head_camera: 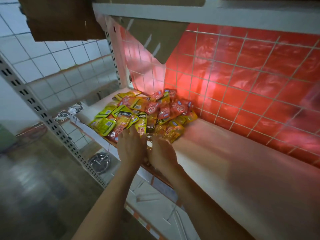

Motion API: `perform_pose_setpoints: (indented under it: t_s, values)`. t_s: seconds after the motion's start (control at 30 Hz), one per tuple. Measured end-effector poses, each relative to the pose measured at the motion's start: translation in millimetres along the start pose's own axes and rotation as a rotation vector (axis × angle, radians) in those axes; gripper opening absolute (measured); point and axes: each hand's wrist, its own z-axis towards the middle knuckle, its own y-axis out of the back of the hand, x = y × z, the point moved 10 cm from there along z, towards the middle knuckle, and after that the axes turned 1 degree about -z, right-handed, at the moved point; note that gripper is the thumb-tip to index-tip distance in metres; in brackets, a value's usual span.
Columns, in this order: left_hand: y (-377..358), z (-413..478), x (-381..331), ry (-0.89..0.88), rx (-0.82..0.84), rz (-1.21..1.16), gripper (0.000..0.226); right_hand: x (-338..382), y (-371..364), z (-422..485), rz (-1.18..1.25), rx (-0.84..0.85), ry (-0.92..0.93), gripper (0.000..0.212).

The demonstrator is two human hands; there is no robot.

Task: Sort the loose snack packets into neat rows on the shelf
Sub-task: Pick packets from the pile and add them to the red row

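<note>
Fingers straight, the left hand (131,147) and right hand (161,153) touch the unsorted packet heap (143,111); next, probably separating one kind.

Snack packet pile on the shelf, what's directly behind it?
A white wire grid panel with red plastic sheeting showing through it. The grid's foot right behind the snack packet pile is covered by the packets.

White tiled wall (52,54), glossy grey floor (34,187), red wire-grid back panel (242,75), possibly backlit
</note>
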Motion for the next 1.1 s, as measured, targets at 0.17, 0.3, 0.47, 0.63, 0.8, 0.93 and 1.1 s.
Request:
perform_pose_setpoints:
  t_s: [0.17, 0.3, 0.47, 0.63, 0.8, 0.93, 1.1]
  values:
    - [0, 9, 5, 0.103, 0.058, 0.027, 0.058, 2, -11, 5, -0.113, -0.009, -0.064, 0.031]
    - [-3, 10, 7, 0.16, 0.084, -0.048, 0.067, -23, -16, 6, -0.044, 0.081, -0.146, 0.046]
    - [-5, 3, 2, 0.183, 0.051, -0.373, 0.073, -67, 1, -10, 0.146, 0.072, -0.272, 0.046]
    - [-16, -21, -22, 0.16, 0.135, -0.759, 0.047, -121, 46, -44, 0.411, -0.077, -0.407, 0.032]
    - [-30, -42, -74, 0.023, 0.232, -0.845, 0.043, -173, 88, -92, 0.622, -0.299, -0.526, 0.035]
    - [-29, -61, -121, -0.068, 0.257, -1.033, 0.05, -198, 117, -133, 0.638, -0.395, -0.538, 0.047]
    - [-52, -101, -184, 0.037, 0.54, -1.312, 0.013, -232, 159, -195, 0.656, -0.558, -0.582, 0.026]
